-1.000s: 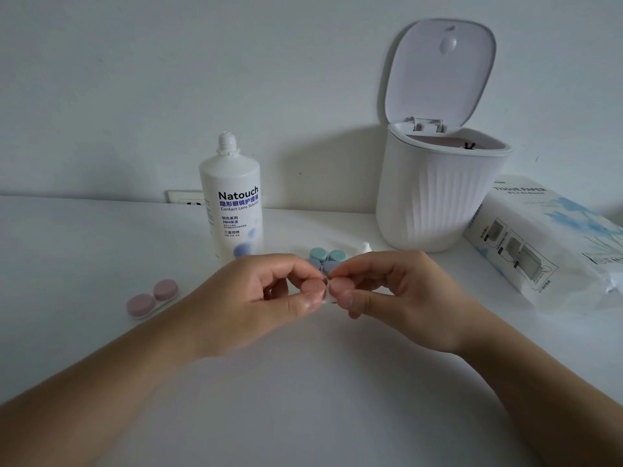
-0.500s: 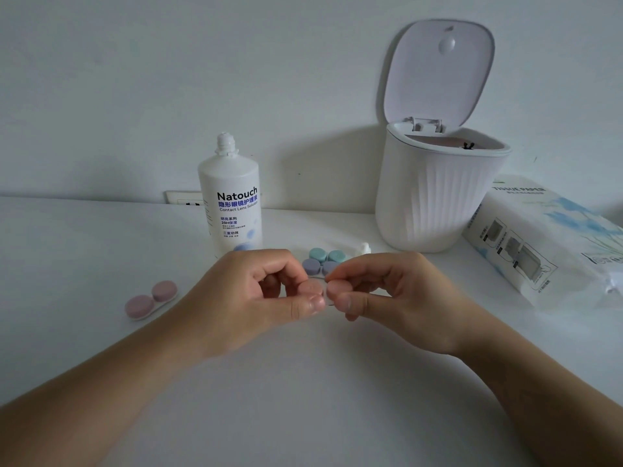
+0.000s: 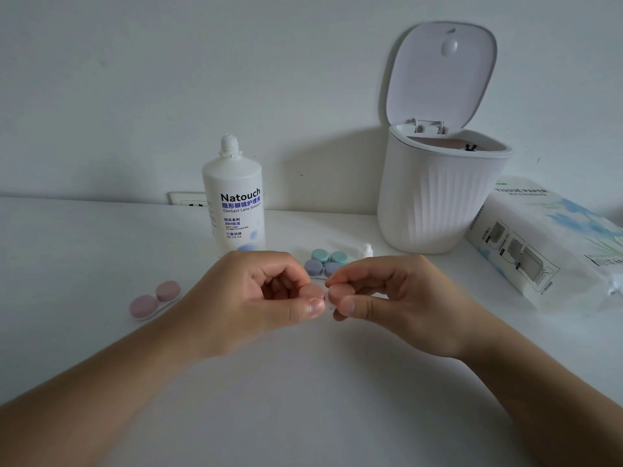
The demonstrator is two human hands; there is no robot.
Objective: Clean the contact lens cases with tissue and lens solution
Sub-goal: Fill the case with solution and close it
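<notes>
Both hands hold one pink contact lens case point(image 3: 323, 293) just above the table's middle. My left hand point(image 3: 256, 291) pinches its left cap between thumb and fingers; my right hand point(image 3: 391, 291) pinches its right cap. A second pink case point(image 3: 155, 299) lies on the table to the left. A teal case point(image 3: 329, 256) and a purple case point(image 3: 320, 267) sit just behind my fingers. The white lens solution bottle point(image 3: 236, 203) stands uncapped behind my left hand. A pack of tissue paper point(image 3: 553, 241) lies at the right.
A white ribbed bin point(image 3: 435, 197) with its lid up stands at the back right. A small white cap point(image 3: 367, 250) sits beside the teal case. The white table point(image 3: 303, 382) meets the wall at the back.
Both hands with the pink case have sunk slightly toward the table. The fingers have shifted a little on the caps.
</notes>
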